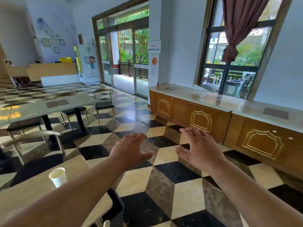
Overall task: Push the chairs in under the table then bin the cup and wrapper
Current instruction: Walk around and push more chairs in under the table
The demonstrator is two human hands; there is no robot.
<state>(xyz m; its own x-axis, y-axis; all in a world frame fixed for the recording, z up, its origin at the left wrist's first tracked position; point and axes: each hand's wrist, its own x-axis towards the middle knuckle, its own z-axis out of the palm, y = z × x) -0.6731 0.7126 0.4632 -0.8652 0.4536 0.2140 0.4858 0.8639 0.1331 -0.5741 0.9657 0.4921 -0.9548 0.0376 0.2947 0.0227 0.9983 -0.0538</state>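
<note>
I count one paper cup (57, 176) standing upright, mouth up, on the near table (32, 194) at left, one chair (35, 141) just beyond it. My two hands are out over the floor, left hand (130, 150) and right hand (199, 149) both spread, holding nothing.

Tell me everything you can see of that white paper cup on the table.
The white paper cup is a small, plain, tapered cup with a rolled rim, lidless and open at the top. It stands upright on the pale wooden table, near the table's edge. Its base is hidden behind the person's left forearm. Neither hand touches it, and its contents cannot be made out.
</note>
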